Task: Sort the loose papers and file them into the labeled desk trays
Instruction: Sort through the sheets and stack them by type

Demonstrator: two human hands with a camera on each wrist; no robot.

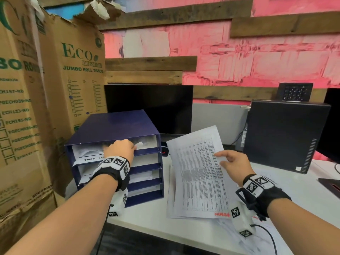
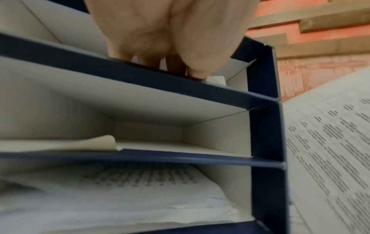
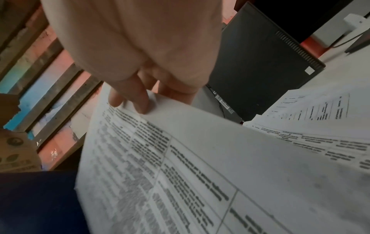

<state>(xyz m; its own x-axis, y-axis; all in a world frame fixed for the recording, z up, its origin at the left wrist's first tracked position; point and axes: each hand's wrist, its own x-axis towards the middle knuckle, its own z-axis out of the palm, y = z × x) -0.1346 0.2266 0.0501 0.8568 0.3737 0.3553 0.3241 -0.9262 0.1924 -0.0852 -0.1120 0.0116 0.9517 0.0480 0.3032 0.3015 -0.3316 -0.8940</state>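
Several slots filled: the blue tray unit (image 1: pixel 117 126) stands on the table (image 1: pixel 147 223) at the left, and papers already lie in its slots; the left wrist view shows a printed stack in a lower slot (image 2: pixel 124 197) and a curled sheet (image 2: pixel 100 142) in the slot above it.
Top slot: white paper (image 1: pixel 88 151) sits inside, with a handwritten label on the front lip below it, partly hidden by the wrist.
Left hand: the left hand (image 1: pixel 119 150) reaches into the top slot, fingers (image 2: pixel 197 72) curled down onto its front edge beside a small white corner of paper; whether it pinches that paper I cannot tell.
Right hand: the right hand (image 1: pixel 233 162) pinches the edge of a printed sheet (image 1: pixel 198 162), thumb on top and fingertips (image 3: pixel 140 101) beneath, lifting its far end off the table while its near end rests on the pile.
Sheet's place: just right of the tray unit, not yet in any slot.
Left to file: more printed papers (image 1: pixel 184 214) lie under and beside the lifted sheet, and others (image 3: pixel 312 109) spread toward the computer case (image 1: pixel 283 133).
Judgement: sorting looks well begun but not finished; the held sheet appears next to be assigned, and the loose pile remains.
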